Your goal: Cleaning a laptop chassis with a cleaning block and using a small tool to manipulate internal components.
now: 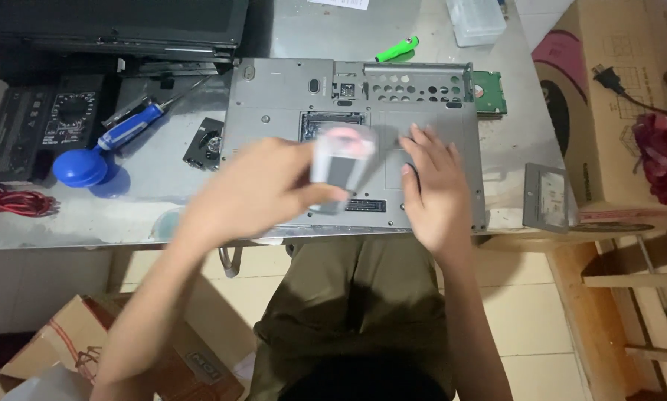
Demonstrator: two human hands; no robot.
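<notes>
— Over the upturned laptop [352, 141] on the tabletop [148, 193], left hand [263, 189] grips a blurred grey box [339, 162].
— Right hand [431, 186] lies flat, open, on the laptop. A slip could drop the box onto the open bay.

The upturned laptop [352, 141] is plain grey on a silvery tabletop [148, 186], with a green circuit-backed drive [490, 92] beside it. The screwdriver [134, 125] has a blue-and-white handle, the blower bulb [79, 168] is blue, the marker [397, 50] bright green, and the wires [10, 201] red.

Motion blur smears the left hand [255, 189] and the small grey-and-white boxy object with a pink patch [341, 165] it grips, while the flat right hand [430, 186] hides part of the upturned grey laptop base [274, 100].
</notes>
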